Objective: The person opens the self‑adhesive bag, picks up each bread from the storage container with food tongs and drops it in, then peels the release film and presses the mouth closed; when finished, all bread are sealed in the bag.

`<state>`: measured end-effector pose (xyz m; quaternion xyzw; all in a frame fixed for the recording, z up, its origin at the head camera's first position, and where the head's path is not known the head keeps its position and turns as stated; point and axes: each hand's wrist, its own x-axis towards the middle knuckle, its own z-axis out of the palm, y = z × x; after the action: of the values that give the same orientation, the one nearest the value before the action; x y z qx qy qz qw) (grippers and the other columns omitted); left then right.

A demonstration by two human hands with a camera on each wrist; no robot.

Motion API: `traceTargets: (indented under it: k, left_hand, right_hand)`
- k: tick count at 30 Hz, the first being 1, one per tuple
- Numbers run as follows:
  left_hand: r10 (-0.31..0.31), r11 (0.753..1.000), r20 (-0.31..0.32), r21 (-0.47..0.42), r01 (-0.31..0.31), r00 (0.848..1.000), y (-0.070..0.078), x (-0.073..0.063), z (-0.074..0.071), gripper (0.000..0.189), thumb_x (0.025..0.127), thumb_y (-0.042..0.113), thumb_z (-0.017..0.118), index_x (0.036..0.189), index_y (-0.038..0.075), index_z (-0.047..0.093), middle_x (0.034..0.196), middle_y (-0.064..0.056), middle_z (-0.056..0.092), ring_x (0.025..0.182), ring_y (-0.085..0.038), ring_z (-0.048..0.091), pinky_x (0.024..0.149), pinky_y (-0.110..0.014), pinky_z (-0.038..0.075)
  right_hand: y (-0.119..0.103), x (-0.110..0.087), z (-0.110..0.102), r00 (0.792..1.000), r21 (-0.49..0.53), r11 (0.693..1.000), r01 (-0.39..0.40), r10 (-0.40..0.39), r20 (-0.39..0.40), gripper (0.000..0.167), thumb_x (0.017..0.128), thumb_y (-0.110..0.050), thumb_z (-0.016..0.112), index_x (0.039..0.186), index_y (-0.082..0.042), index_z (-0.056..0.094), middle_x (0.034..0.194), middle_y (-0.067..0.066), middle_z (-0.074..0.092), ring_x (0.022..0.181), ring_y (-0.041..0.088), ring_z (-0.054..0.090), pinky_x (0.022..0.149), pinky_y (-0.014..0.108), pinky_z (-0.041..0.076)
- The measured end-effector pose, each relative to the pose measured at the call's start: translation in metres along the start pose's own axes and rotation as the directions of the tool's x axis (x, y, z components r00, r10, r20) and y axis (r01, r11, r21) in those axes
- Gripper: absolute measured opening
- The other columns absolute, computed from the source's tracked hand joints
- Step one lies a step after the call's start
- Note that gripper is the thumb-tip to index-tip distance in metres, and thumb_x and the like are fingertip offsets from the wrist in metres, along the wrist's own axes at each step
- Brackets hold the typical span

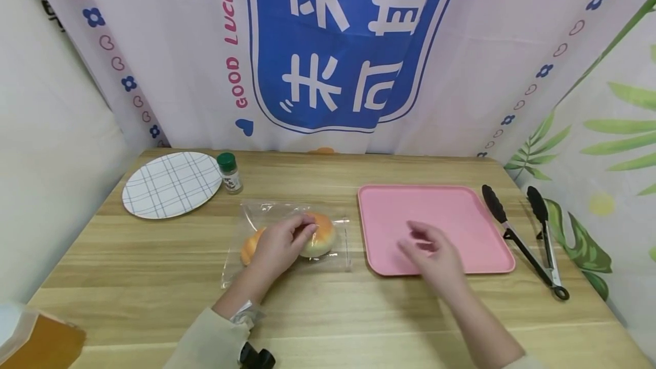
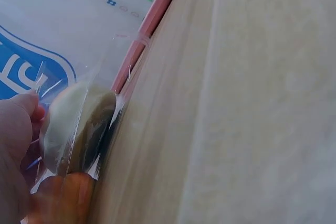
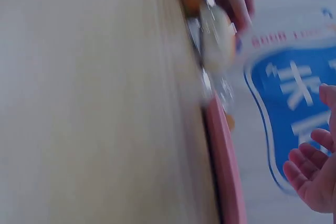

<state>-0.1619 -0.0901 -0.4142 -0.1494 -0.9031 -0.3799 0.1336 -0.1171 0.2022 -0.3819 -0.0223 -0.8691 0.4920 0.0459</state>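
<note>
A clear plastic bag (image 1: 341, 246) lies on the wooden table with a round bun (image 1: 323, 238) and a smaller orange-brown bread (image 1: 250, 247) inside. My left hand (image 1: 283, 241) is over the bag and pinches its film between thumb and fingers beside the round bun. In the left wrist view the film rises in a crease from the bun (image 2: 68, 129) to the fingertips. My right hand (image 1: 434, 256) hovers over the near part of a pink tray (image 1: 441, 206), fingers loosely bent with nothing between them.
Black-tipped tongs (image 1: 528, 246) lie spread along the tray's right side. A checked plate (image 1: 171, 185) and a green-capped seasoning bottle (image 1: 229, 173) are at the back left. A container of amber content (image 1: 48, 340) stands at the near left corner. A printed curtain (image 1: 195, 73) hangs behind the table.
</note>
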Motion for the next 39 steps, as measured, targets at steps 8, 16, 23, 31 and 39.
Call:
traceTargets:
  k: [8, 16, 23, 31, 39]
  left_hand:
    - [-0.084, 0.996, -0.033, 0.012, 0.085, 0.996, 0.003, 0.0, 0.002, 0.021, 0.095, 0.03, 0.065, 0.106, 0.013, 0.07, 0.102, -0.004, 0.075, 0.086, -0.017, 0.068, 0.077, -0.037, 0.057]
    - [-0.128, 0.992, -0.049, 0.008, 0.128, 0.991, 0.005, -0.001, 0.003, 0.026, 0.096, 0.032, 0.062, 0.111, 0.011, 0.07, 0.11, -0.007, 0.074, 0.1, -0.024, 0.07, 0.088, -0.043, 0.057]
    - [-0.115, 0.993, -0.06, 0.01, 0.116, 0.992, 0.008, -0.003, 0.004, 0.026, 0.097, 0.031, 0.061, 0.111, 0.011, 0.07, 0.113, -0.008, 0.073, 0.11, -0.027, 0.068, 0.094, -0.045, 0.055]
    - [-0.126, 0.992, -0.022, 0.02, 0.126, 0.992, 0.012, -0.006, -0.002, 0.028, 0.098, 0.03, 0.059, 0.114, 0.009, 0.069, 0.117, -0.01, 0.072, 0.114, -0.028, 0.066, 0.099, -0.046, 0.052]
    - [-0.028, 0.987, -0.015, 0.157, 0.03, 0.999, 0.01, -0.003, -0.015, 0.018, 0.094, 0.017, 0.061, 0.104, 0.005, 0.069, 0.096, -0.011, 0.073, 0.092, -0.029, 0.069, 0.082, -0.045, 0.057]
  right_hand:
    - [-0.011, -0.017, 0.076, 0.989, 0.175, 0.985, -0.005, -0.021, 0.147, 0.036, 0.083, -0.016, 0.077, 0.114, -0.001, 0.066, 0.105, 0.012, 0.07, 0.088, 0.015, 0.064, 0.077, 0.018, 0.056]
    - [-0.014, -0.014, 0.112, 0.944, 0.3, 0.925, -0.232, 0.14, 0.298, 0.041, 0.09, -0.023, 0.069, 0.118, 0.006, 0.061, 0.098, 0.014, 0.07, 0.074, 0.012, 0.065, 0.062, 0.026, 0.06]
    - [-0.017, -0.005, 0.129, 0.914, 0.394, 0.843, -0.367, 0.247, 0.323, 0.033, 0.093, -0.025, 0.066, 0.106, 0.006, 0.063, 0.085, 0.009, 0.07, 0.066, 0.009, 0.066, 0.06, 0.025, 0.06]
    - [-0.019, 0.003, 0.135, 0.895, 0.422, 0.803, -0.421, 0.292, 0.338, 0.02, 0.094, -0.015, 0.062, 0.097, 0.006, 0.061, 0.077, 0.007, 0.07, 0.061, 0.008, 0.067, 0.058, 0.022, 0.059]
    - [-0.018, 0.008, 0.133, 0.91, 0.473, 0.782, -0.407, 0.302, 0.284, 0.003, 0.091, -0.003, 0.055, 0.09, 0.0, 0.055, 0.075, 0.007, 0.069, 0.063, 0.009, 0.067, 0.059, 0.021, 0.06]
